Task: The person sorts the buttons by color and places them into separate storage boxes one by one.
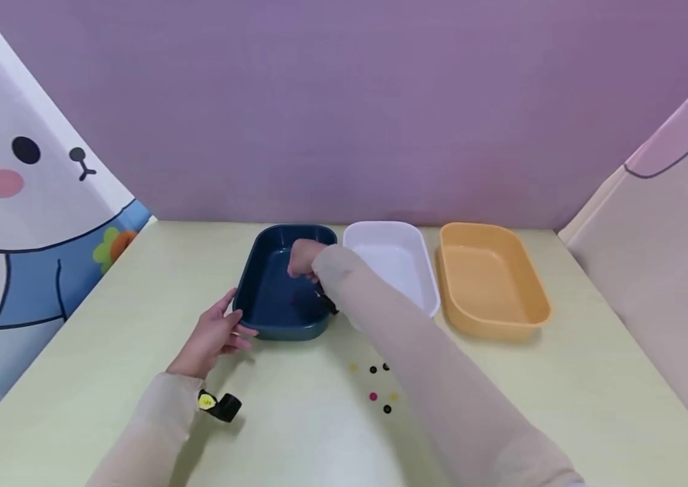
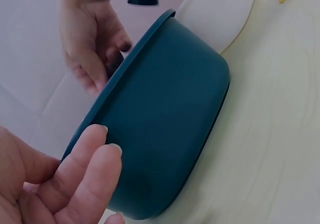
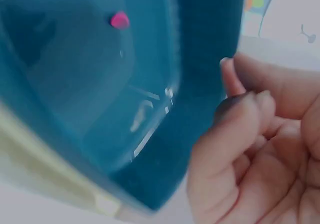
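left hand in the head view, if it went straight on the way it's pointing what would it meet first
Most likely the dark blue tray: the left hand points at its near-left corner, with fingers right by the outer wall, though whether they already touch is hard to tell.

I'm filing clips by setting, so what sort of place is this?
Probably an indoor tabletop booth, perhaps set up for filming: a pale table is bordered by a plain purple backdrop and, on the left, a cartoon-printed panel.
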